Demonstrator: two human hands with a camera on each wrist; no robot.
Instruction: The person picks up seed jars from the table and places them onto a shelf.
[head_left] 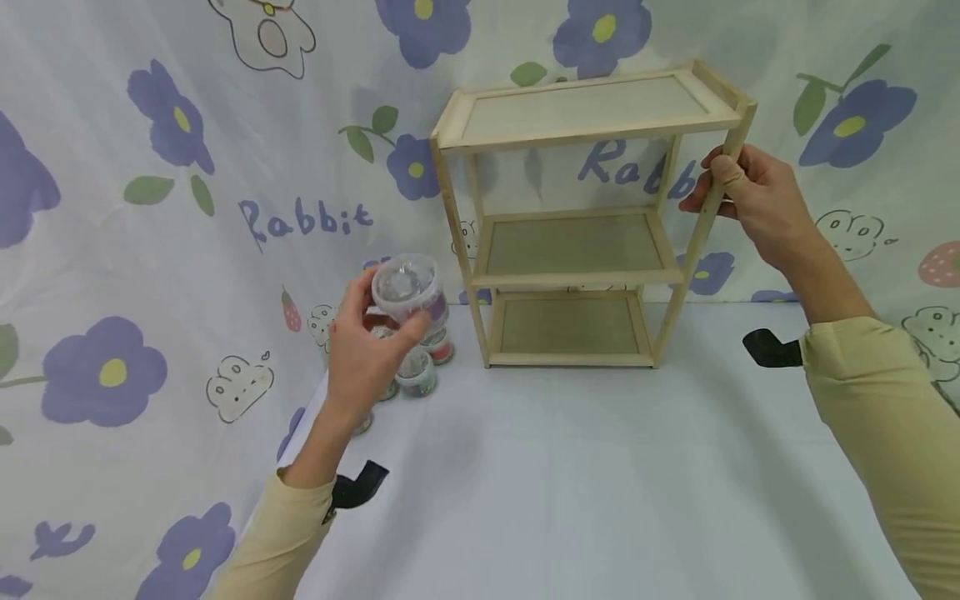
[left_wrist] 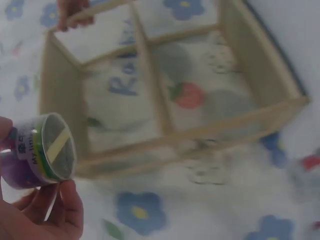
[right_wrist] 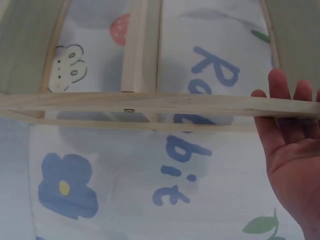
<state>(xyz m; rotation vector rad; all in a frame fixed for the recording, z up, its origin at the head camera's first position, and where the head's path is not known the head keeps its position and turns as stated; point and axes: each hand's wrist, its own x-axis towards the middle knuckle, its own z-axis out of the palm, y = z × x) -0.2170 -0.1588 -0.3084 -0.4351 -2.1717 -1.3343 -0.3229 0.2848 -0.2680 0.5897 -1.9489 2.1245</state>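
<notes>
1. Pale wood, head view: three-tier shelf (head_left: 577, 246) stands near the back edge of the white surface (head_left: 570, 467), boards running lengthwise left to right.
2. Head view, left hand (head_left: 363, 350): thumb and fingers curl round a small tub (head_left: 408, 282), held up off the surface. Tub sits just left of the left front post (head_left: 457, 233) in the picture, roughly level with the middle board; depth gap can't be judged.
3. Head view, right hand (head_left: 765, 196): fingers and thumb grip the right front post (head_left: 696, 250) high up, below the top board. Shelf's width lies between the hands; left hand is the nearer to the tub and to the other tubs (head_left: 416, 373), grouped toward the surface's back left corner, beside the shelf's foot.
4. Left wrist view, blurry: tub in the grip, purple below its label (left_wrist: 32, 152). Axis runs across the picture, clear end (left_wrist: 64, 160) turned shelfward; key relation, shelf is on the side away from the palm. Contact with the frame: can't tell.
5. Right wrist view: fingers hook over the post, palm on the near side. Tub not visible.
</notes>
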